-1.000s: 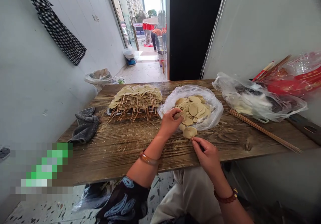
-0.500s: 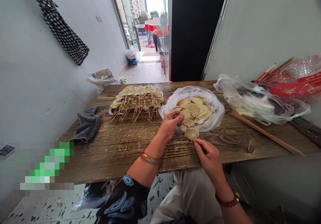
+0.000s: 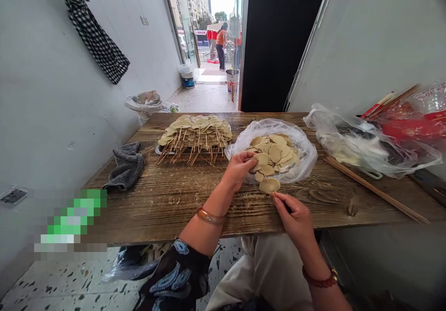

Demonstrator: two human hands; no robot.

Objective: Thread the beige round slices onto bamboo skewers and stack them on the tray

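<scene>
Pinching a skewer [image 3: 270, 191], the right hand [image 3: 294, 218] hovers above the table's near edge [image 3: 167, 230].

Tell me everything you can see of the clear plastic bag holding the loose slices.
The plastic bag is thin, clear and crinkled, spread open like a bowl on the wooden table, right of the tray of skewers. It holds a heap of flat, round, tan slices. The left hand reaches into its near left edge, touching a slice.

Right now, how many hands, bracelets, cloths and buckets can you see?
Hands: 2, the left hand and right hand
Bracelets: 2, amber bracelet, red bracelet
Cloths: 2, grey cloth, checked cloth
Buckets: 2, blue bucket, metal bucket
Total: 8
</scene>
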